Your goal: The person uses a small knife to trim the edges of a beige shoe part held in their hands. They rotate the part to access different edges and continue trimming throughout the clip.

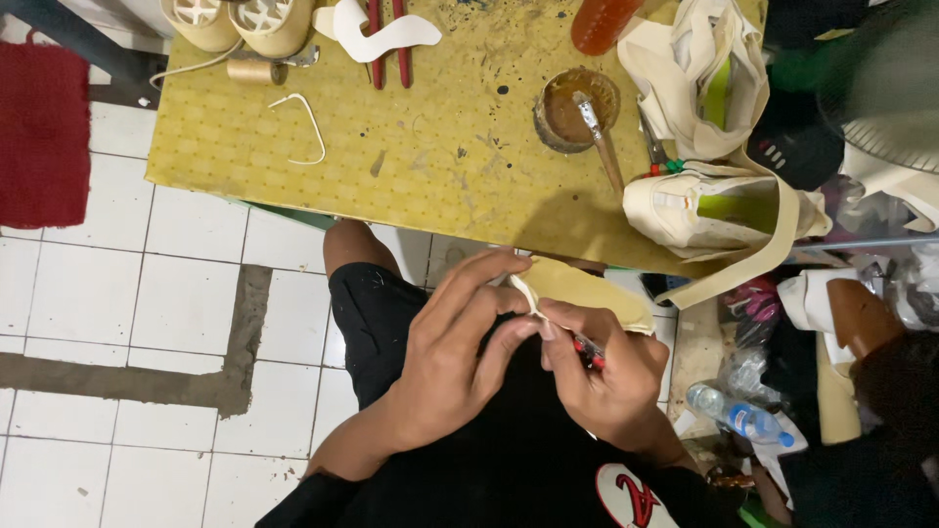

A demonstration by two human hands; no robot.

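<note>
— What are the hands doing?
— Both pinch one cream-coloured piece (587,291) over the lap; the left hand (452,352) nips its thin edge strip between thumb and fingers; the right hand (604,376) is clenched on the piece and a red-handled tool (589,350)
— And beyond the grip?
— The yellow table (391,156); on it, a glue pot (575,108) with a brush (599,137); rightward, cream shoe uppers (714,210)
</note>
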